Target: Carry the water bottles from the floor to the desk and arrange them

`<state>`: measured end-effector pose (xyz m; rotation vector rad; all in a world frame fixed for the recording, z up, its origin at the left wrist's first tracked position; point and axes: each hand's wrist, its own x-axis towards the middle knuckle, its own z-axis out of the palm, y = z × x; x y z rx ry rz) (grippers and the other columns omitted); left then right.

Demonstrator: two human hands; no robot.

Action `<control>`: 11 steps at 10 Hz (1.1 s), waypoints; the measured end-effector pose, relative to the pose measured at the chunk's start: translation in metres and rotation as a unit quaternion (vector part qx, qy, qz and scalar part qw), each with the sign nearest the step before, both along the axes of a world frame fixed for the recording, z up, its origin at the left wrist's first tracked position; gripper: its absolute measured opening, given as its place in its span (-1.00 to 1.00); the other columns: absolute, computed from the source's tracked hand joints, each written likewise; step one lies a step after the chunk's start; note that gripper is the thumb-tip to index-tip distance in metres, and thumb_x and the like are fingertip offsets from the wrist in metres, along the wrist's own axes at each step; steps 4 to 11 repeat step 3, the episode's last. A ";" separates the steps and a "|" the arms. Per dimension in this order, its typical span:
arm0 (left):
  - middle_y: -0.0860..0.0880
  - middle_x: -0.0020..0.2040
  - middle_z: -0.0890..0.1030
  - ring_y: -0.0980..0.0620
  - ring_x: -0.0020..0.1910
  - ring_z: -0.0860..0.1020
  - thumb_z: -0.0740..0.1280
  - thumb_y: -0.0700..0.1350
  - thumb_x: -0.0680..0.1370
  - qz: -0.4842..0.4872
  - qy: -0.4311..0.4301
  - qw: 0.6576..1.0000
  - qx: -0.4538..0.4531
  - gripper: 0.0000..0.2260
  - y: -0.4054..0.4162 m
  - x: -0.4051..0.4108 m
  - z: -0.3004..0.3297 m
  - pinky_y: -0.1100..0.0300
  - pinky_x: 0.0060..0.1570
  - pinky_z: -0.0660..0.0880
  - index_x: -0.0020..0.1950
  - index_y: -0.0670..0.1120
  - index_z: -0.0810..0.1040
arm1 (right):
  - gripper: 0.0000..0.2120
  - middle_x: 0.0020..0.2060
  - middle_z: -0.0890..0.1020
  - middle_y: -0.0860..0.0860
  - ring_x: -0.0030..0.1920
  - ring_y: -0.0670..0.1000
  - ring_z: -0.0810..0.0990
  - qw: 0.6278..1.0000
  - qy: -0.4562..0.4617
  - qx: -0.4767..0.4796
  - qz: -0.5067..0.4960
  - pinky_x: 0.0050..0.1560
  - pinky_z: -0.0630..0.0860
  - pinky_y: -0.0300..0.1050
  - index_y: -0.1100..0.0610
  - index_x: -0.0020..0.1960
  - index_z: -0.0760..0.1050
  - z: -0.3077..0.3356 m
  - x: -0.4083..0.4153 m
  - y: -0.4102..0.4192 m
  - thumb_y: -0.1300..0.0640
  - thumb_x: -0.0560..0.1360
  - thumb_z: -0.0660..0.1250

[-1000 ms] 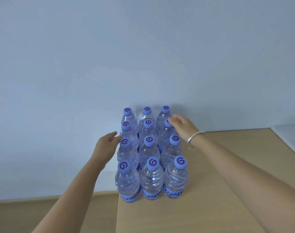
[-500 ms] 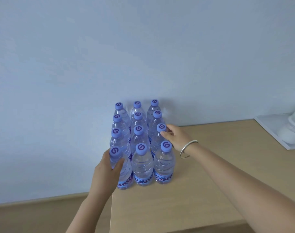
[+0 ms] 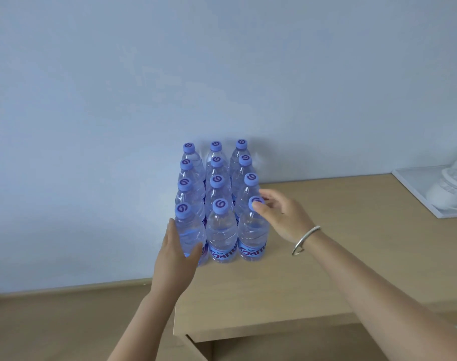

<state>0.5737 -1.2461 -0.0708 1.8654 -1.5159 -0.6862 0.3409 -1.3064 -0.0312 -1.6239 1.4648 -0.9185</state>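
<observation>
Several clear water bottles with purple caps stand upright in a tight three-wide block on the desk (image 3: 313,269), at its far left corner against the wall. My left hand (image 3: 175,254) wraps the lower body of the front left bottle (image 3: 189,230), thumb across its front. My right hand (image 3: 282,217) has its fingers spread, with thumb and fingertips touching the cap of the front right bottle (image 3: 252,235). Between them stands the front middle bottle (image 3: 220,230), untouched. A silver bangle sits on my right wrist.
A white tray (image 3: 415,183) holding a white object (image 3: 454,194) lies at the desk's right end. The desk's left edge drops to the wooden floor (image 3: 65,321) just beside the bottle block. A pale wall rises behind.
My right hand has drawn back from the third-row cap to the front right bottle's cap. My left hand has slid lower on the front left bottle. The view has shifted slightly.
</observation>
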 end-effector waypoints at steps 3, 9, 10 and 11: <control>0.03 0.43 0.30 -0.04 0.26 0.41 0.30 -0.05 0.51 -0.033 -0.062 0.998 0.008 -0.44 0.044 -0.024 0.011 0.16 0.04 0.36 0.46 -0.03 0.16 | -0.37 0.43 0.32 -0.02 0.39 0.04 0.34 0.989 0.133 0.030 0.060 0.35 0.30 -0.04 -0.06 0.51 0.02 0.003 -0.008 0.035 -0.04 0.53 0.22; 0.03 0.43 0.30 -0.04 0.26 0.41 0.30 -0.05 0.51 -0.033 -0.062 0.998 0.008 -0.44 0.044 -0.024 0.011 0.16 0.04 0.36 0.46 -0.03 0.16 | -0.37 0.43 0.32 -0.02 0.39 0.04 0.34 0.989 0.133 0.030 0.060 0.35 0.30 -0.04 -0.06 0.51 0.02 0.003 -0.008 0.035 -0.04 0.53 0.22; 0.03 0.43 0.30 -0.04 0.26 0.41 0.30 -0.05 0.51 -0.033 -0.062 0.998 0.008 -0.44 0.044 -0.024 0.011 0.16 0.04 0.36 0.46 -0.03 0.16 | -0.37 0.43 0.32 -0.02 0.39 0.04 0.34 0.989 0.133 0.030 0.060 0.35 0.30 -0.04 -0.06 0.51 0.02 0.003 -0.008 0.035 -0.04 0.53 0.22; 0.03 0.43 0.30 -0.04 0.26 0.41 0.30 -0.05 0.51 -0.033 -0.062 0.998 0.008 -0.44 0.044 -0.024 0.011 0.16 0.04 0.36 0.46 -0.03 0.16 | -0.37 0.43 0.32 -0.02 0.39 0.04 0.34 0.989 0.133 0.030 0.060 0.35 0.30 -0.04 -0.06 0.51 0.02 0.003 -0.008 0.035 -0.04 0.53 0.22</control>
